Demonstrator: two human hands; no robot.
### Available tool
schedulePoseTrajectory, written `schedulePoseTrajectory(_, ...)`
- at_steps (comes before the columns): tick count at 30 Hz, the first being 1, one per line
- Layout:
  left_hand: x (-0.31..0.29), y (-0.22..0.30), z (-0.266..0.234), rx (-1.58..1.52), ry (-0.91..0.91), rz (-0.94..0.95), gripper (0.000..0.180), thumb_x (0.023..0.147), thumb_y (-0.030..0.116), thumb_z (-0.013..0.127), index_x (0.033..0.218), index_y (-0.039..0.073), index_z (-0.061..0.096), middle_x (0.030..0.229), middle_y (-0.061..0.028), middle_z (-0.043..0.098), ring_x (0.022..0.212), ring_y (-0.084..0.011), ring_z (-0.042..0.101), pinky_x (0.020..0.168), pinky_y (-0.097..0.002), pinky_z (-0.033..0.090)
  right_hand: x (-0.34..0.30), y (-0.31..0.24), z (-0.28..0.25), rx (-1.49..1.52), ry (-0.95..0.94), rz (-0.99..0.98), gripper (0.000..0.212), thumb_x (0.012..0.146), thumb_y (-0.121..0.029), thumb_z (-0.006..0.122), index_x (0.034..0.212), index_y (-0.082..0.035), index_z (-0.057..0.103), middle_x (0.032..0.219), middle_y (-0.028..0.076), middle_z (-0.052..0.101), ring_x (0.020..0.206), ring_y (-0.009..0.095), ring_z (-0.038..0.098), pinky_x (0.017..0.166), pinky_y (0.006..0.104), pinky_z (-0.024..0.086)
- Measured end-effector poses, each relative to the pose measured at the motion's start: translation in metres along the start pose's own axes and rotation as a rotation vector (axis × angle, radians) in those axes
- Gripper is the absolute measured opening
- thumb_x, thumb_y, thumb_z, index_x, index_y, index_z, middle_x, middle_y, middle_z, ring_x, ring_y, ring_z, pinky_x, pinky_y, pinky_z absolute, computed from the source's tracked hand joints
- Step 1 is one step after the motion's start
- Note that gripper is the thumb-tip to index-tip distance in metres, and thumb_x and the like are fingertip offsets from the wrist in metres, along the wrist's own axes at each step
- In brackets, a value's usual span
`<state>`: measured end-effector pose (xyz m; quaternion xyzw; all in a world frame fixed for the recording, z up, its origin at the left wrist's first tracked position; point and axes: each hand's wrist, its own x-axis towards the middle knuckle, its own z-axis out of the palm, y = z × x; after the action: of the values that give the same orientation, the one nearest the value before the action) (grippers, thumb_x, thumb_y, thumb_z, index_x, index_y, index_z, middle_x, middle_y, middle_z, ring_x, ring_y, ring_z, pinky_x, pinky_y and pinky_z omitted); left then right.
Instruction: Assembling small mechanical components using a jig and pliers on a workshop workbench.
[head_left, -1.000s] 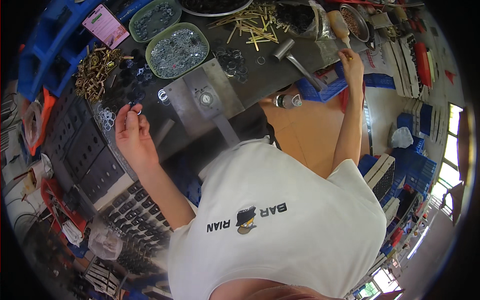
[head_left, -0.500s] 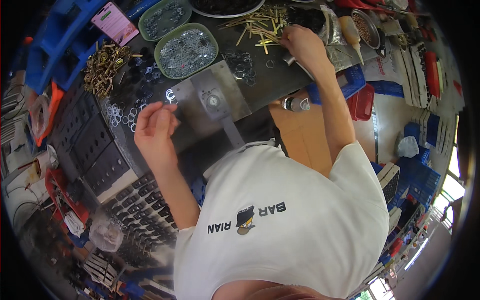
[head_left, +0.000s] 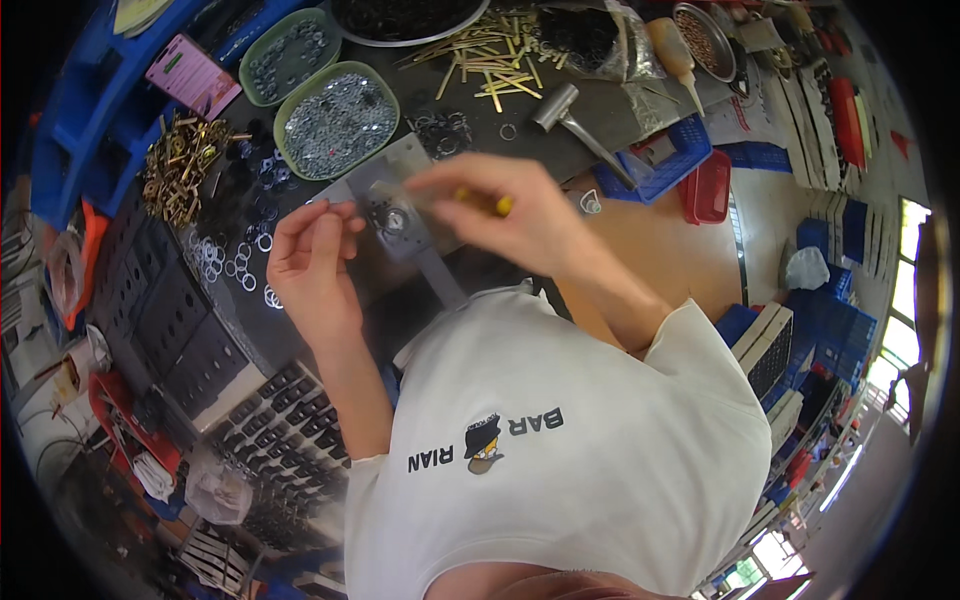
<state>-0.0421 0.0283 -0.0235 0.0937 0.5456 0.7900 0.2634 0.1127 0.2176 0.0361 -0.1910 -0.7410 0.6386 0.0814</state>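
My right hand (head_left: 520, 215), smeared by motion, is closed on a thin piece with a bright yellow end (head_left: 494, 203). It is over the metal fixture (head_left: 393, 218), a round part set on a steel plate (head_left: 405, 150). My left hand (head_left: 318, 255) is just left of the fixture, thumb and fingers curled together; what they pinch, if anything, is hidden. Beyond my right hand a steel hammer (head_left: 556, 107) lies on the bench, its handle pointing toward the blue basket. A pile of brass-coloured strips (head_left: 490, 68) is spread behind it.
Two green tubs (head_left: 335, 118) of small metal parts stand at the back, beside a heap of brass parts (head_left: 185, 165). Loose rings (head_left: 235, 262) lie on the left. A blue basket (head_left: 665, 165), a red basket (head_left: 706, 187) and a glue bottle (head_left: 672, 48) are on the right.
My right hand has come from the brass strips back to the fixture with the yellow-ended piece, uncovering the hammer. My left hand stays near the fixture. The view has shifted slightly.
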Motion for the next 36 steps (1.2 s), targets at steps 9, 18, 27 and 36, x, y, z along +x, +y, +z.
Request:
schedulePoseTrajectory(9,-0.009,-0.001,0.006,0.104,0.073,0.071,0.018,0.103,0.005,0.075,0.119,0.000,0.071,0.106,-0.0156,0.079,0.082,-0.0134,0.071,0.068,-0.0229,0.054,-0.002,0.009,0.032,0.012,-0.001,-0.192,0.024,0.100,-0.002,0.071,0.123,-0.003,0.078,0.107,0.008,0.076,0.094,0.017,0.070,0.082,0.0307,0.055)
schedulePoseTrajectory(18,-0.031,0.005,0.013,-0.100,-0.067,-0.064,0.018,0.104,0.007,0.073,0.121,0.000,0.072,0.111,-0.0109,0.077,0.068,-0.0075,0.058,0.056,-0.0202,0.043,0.009,-0.009,0.048,0.176,0.116,-0.084,0.027,0.099,-0.014,0.077,0.125,-0.009,0.076,0.100,0.008,0.072,0.084,0.017,0.069,0.078,0.0311,0.057)
schedulePoseTrajectory(27,-0.004,0.048,0.002,0.462,-0.405,-0.165,0.022,0.100,0.010,0.078,0.118,-0.002,0.078,0.100,-0.0096,0.081,0.076,-0.0098,0.071,0.068,-0.0254,0.057,0.024,-0.007,0.036,0.179,0.386,-0.084,0.010,0.104,-0.008,0.071,0.111,-0.002,0.075,0.095,-0.001,0.070,0.080,0.003,0.058,0.066,0.0202,0.044)
schedulePoseTrajectory(36,0.174,0.045,-0.132,1.568,0.175,0.590,0.023,0.095,0.028,0.079,0.111,0.011,0.080,0.104,-0.0106,0.080,0.097,-0.0356,0.077,0.083,-0.0466,0.060,0.027,0.016,0.011,0.048,0.375,0.000,0.015,0.106,-0.015,0.073,0.108,0.000,0.075,0.089,-0.002,0.070,0.077,0.004,0.059,0.069,0.0200,0.045)
